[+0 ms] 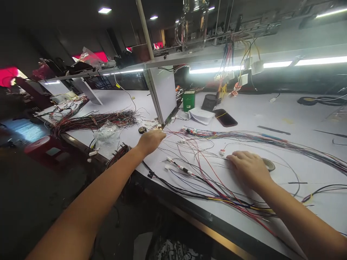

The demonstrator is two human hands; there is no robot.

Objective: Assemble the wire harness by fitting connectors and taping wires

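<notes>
My left hand (151,141) is closed, with thin wires at its fingertips near the foot of the upright panel. On the right, my right hand (248,166) has its fingers bent together over the white table, close to a small red and white connector (222,152); what it holds, if anything, is hidden. A roll of tape (268,164) lies just behind that hand. Between the hands spread loose red and black wires (200,162) and a black and white connector (185,170). A long wire bundle (244,135) runs off to the right.
A green box (189,101), folded white paper (202,115) and a phone (225,118) stand or lie at the back. An upright panel (162,94) divides the table (271,119). Left of it are a wire heap (100,121) and a plastic bag (107,139). Connectors hang overhead.
</notes>
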